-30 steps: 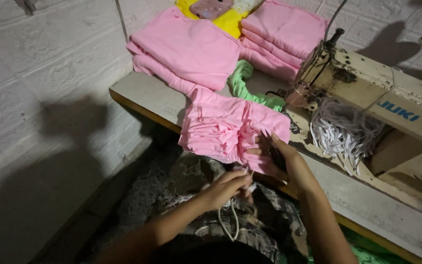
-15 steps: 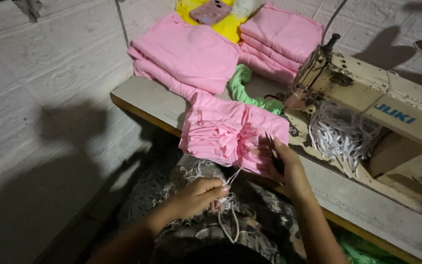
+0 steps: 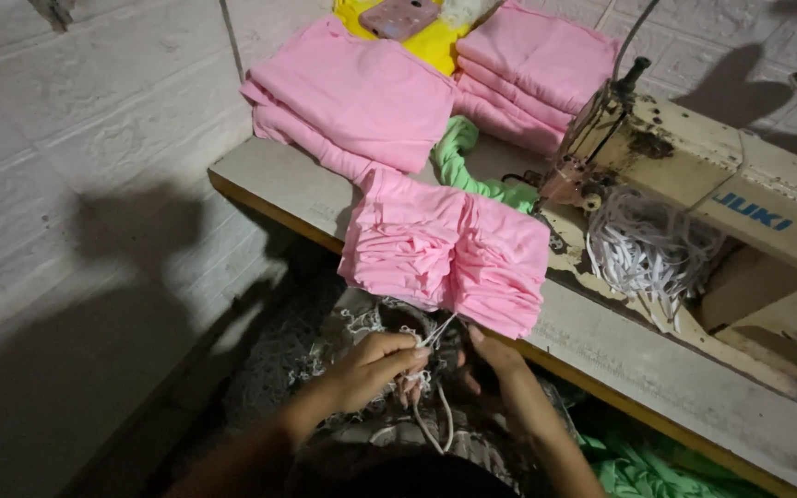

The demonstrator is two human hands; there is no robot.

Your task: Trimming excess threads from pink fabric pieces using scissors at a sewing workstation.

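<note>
Brick wall (image 3: 94, 120), painted white, backs a worn sewing table (image 3: 279, 180) stacked with folded pink cloth (image 3: 362, 88) beside a cream sewing machine (image 3: 694, 175). A gathered pink bundle (image 3: 449, 249) hangs over the table's front edge. Below it, the left hand (image 3: 371, 369) is curled shut, pinching a white cord (image 3: 435, 420) — the right hand (image 3: 491, 355), fingers loosely bent, touches the bundle's lower edge.

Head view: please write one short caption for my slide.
Two hands, left hand and right hand, hold a white cord below stacked pink cloth beside a sewing machine.
</note>
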